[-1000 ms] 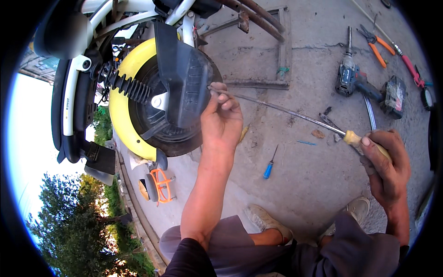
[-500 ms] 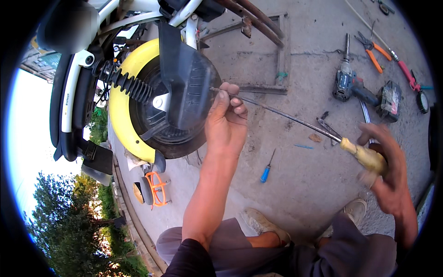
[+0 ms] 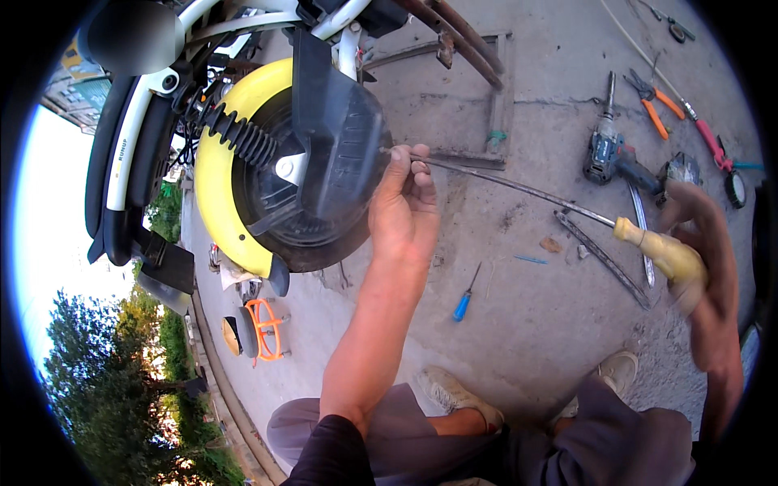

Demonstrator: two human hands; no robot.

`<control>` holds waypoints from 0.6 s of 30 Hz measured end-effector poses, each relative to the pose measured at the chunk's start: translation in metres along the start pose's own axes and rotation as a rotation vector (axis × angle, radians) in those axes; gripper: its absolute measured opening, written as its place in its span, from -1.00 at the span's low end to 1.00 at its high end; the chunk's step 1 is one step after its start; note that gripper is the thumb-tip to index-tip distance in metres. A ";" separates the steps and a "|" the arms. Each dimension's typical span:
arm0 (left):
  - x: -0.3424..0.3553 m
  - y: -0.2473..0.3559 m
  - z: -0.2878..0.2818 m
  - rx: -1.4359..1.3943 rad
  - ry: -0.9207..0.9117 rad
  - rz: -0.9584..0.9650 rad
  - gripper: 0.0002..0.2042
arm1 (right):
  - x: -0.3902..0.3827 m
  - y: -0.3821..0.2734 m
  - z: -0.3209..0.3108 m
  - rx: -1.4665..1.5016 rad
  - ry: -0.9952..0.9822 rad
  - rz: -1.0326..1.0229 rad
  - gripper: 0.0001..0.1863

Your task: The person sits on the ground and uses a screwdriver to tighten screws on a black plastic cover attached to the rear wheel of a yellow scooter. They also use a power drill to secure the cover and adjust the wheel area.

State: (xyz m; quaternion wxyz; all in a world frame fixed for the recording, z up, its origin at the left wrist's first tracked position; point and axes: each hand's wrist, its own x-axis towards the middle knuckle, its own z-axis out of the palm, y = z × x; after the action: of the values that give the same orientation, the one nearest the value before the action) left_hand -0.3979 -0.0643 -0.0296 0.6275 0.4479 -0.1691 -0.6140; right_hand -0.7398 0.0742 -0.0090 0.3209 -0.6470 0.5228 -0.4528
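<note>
A long screwdriver (image 3: pixel 559 198) with a yellowish handle reaches from right to left across the middle. My left hand (image 3: pixel 405 194) is closed, its thumb and fingertips pinching the thin shaft near the tip, beside the black plastic cover (image 3: pixel 344 154) on the wheel. What the tip meets is too small to make out. At the handle's butt end, my right hand (image 3: pixel 709 243) is blurred, its fingers apart and curved away from the handle rather than wrapped round it. The cover lies over the black wheel (image 3: pixel 271 194), below a yellow fender (image 3: pixel 212 178).
A cordless impact wrench (image 3: pixel 604 154), orange-handled pliers (image 3: pixel 658 105) and a hose with a gauge (image 3: pixel 717 146) lie on the right. A small blue screwdriver (image 3: pixel 463 306) is on the concrete. A metal frame (image 3: pixel 501 97) lies behind; an orange rack (image 3: pixel 263 328) sits at left.
My right hand and the yellow handle have shifted right and slightly down, and the fingers have come away from the handle. My left hand still pinches the shaft by the cover.
</note>
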 end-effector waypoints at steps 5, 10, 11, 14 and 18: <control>-0.005 0.001 0.005 0.014 0.004 0.030 -0.83 | 0.003 0.019 -0.008 -0.488 -0.006 -0.442 -0.58; -0.020 0.011 0.003 0.274 -0.050 -0.086 -0.81 | 0.008 0.002 0.001 0.421 -0.109 0.516 -0.46; -0.026 0.015 -0.001 0.565 -0.116 -0.075 -0.81 | 0.009 0.000 0.002 0.459 -0.104 0.526 -0.45; -0.042 0.020 -0.008 1.355 -0.471 0.295 -0.76 | -0.005 0.002 -0.016 -0.109 0.032 -0.088 -0.57; -0.033 0.101 -0.020 1.883 -0.564 1.115 -0.53 | -0.007 0.023 -0.004 -0.369 -0.017 -0.277 -0.58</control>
State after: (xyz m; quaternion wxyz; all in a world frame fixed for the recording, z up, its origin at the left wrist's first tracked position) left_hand -0.3262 -0.0423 0.0489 0.1658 0.4499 -0.8764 0.0443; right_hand -0.7520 0.0752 -0.0293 0.1364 -0.7642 0.5000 -0.3839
